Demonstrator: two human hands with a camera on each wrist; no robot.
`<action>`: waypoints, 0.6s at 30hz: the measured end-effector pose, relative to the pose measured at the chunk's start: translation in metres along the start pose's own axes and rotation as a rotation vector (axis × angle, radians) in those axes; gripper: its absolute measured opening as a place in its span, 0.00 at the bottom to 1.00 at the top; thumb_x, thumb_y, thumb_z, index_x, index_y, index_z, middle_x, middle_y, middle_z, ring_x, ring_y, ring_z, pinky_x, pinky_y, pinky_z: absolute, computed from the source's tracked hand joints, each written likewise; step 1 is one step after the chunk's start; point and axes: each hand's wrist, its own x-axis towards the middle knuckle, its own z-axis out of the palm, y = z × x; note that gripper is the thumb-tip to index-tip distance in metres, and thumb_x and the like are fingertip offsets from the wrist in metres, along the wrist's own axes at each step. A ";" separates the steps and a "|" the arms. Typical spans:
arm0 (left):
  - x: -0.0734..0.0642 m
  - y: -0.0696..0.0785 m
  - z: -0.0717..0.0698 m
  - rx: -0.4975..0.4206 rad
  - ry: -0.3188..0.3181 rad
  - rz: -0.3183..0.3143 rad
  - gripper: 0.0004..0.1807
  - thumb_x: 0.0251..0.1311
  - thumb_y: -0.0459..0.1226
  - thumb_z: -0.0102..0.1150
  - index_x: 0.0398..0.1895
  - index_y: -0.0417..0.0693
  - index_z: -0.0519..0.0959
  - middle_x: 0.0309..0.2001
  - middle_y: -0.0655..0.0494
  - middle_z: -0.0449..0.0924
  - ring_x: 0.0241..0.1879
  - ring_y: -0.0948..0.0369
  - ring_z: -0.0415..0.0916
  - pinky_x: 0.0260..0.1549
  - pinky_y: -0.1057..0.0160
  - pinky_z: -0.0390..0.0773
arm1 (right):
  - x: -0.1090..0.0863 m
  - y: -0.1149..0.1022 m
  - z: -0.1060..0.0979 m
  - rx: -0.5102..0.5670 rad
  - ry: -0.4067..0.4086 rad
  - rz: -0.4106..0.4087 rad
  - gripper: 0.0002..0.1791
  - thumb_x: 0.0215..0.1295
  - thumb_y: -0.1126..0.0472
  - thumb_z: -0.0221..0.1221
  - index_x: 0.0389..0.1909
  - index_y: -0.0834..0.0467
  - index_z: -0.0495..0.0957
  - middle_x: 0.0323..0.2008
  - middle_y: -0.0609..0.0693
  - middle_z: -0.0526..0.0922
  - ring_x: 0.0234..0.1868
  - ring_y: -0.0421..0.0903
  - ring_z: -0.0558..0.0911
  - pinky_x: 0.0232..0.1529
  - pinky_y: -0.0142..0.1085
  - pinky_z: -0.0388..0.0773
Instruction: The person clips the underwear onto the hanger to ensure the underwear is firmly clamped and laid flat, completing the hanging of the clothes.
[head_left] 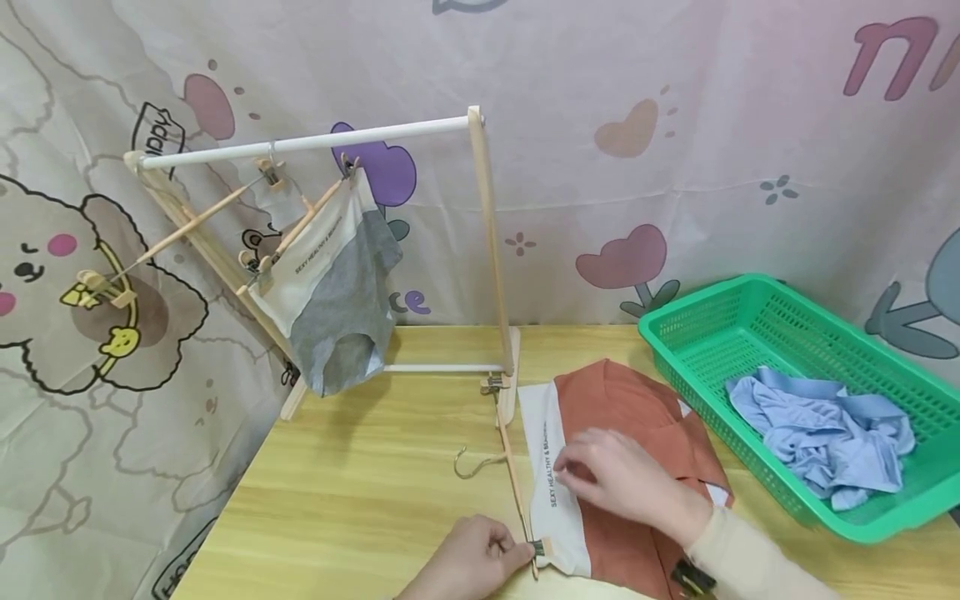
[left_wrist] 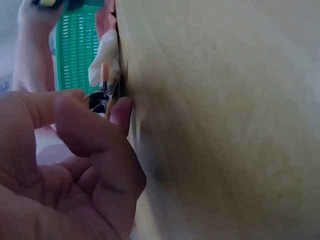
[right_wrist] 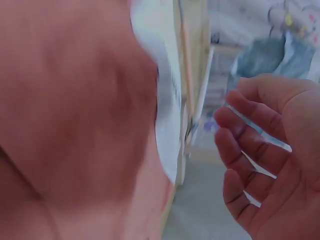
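Orange-red underwear (head_left: 622, 417) with a white printed waistband (head_left: 546, 450) lies flat on the table. Along that waistband runs a wooden clip hanger (head_left: 512, 467), its metal hook pointing left. My left hand (head_left: 472, 554) pinches the clip (head_left: 538, 547) at the hanger's near end between thumb and fingers, right at the waistband corner; the clip (left_wrist: 102, 97) also shows in the left wrist view. The far clip (head_left: 492, 383) sits by the rack's foot. Over the underwear, my right hand (head_left: 622, 475) has loosely bent fingers and holds nothing; the right wrist view shows its palm and fingers (right_wrist: 232, 150) bare.
A wood-and-white drying rack (head_left: 491, 233) stands at the back left. Grey underwear (head_left: 341, 308) hangs there from a clip hanger, beside another hanger (head_left: 198, 218) with no garment. To the right, a green basket (head_left: 705, 400) contains crumpled light-blue underwear (head_left: 825, 433). A printed cloth (head_left: 540, 150) hangs behind.
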 end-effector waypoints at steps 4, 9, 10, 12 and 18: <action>-0.001 0.002 -0.006 0.102 0.040 0.059 0.21 0.64 0.52 0.73 0.16 0.57 0.81 0.15 0.73 0.68 0.19 0.74 0.66 0.23 0.72 0.67 | 0.037 0.026 0.004 0.004 -0.057 0.111 0.02 0.68 0.56 0.72 0.38 0.49 0.88 0.33 0.38 0.86 0.34 0.34 0.80 0.38 0.34 0.81; 0.002 0.002 -0.021 0.124 0.014 0.060 0.19 0.61 0.53 0.75 0.17 0.57 0.81 0.15 0.72 0.69 0.19 0.73 0.66 0.20 0.71 0.68 | 0.080 0.049 0.015 -0.032 -0.106 0.195 0.07 0.70 0.57 0.71 0.44 0.54 0.89 0.35 0.45 0.86 0.32 0.38 0.78 0.36 0.35 0.79; 0.005 0.003 -0.027 0.117 0.011 0.056 0.19 0.62 0.52 0.75 0.19 0.57 0.82 0.16 0.70 0.70 0.19 0.71 0.67 0.20 0.69 0.69 | 0.088 0.052 0.018 -0.048 -0.115 0.198 0.08 0.71 0.57 0.70 0.45 0.55 0.89 0.36 0.47 0.86 0.33 0.40 0.78 0.37 0.37 0.80; 0.017 0.002 -0.044 0.115 0.026 0.043 0.17 0.65 0.51 0.73 0.23 0.55 0.83 0.19 0.67 0.74 0.20 0.69 0.70 0.19 0.68 0.72 | 0.100 0.057 0.023 -0.087 -0.133 0.197 0.10 0.72 0.56 0.70 0.48 0.57 0.89 0.38 0.50 0.87 0.36 0.44 0.81 0.40 0.40 0.82; 0.087 -0.002 -0.097 0.107 0.173 -0.055 0.14 0.76 0.47 0.62 0.41 0.44 0.84 0.25 0.56 0.79 0.21 0.63 0.72 0.19 0.65 0.74 | 0.127 0.066 0.034 -0.177 -0.141 0.148 0.08 0.67 0.59 0.73 0.44 0.57 0.92 0.40 0.53 0.88 0.42 0.54 0.84 0.45 0.51 0.85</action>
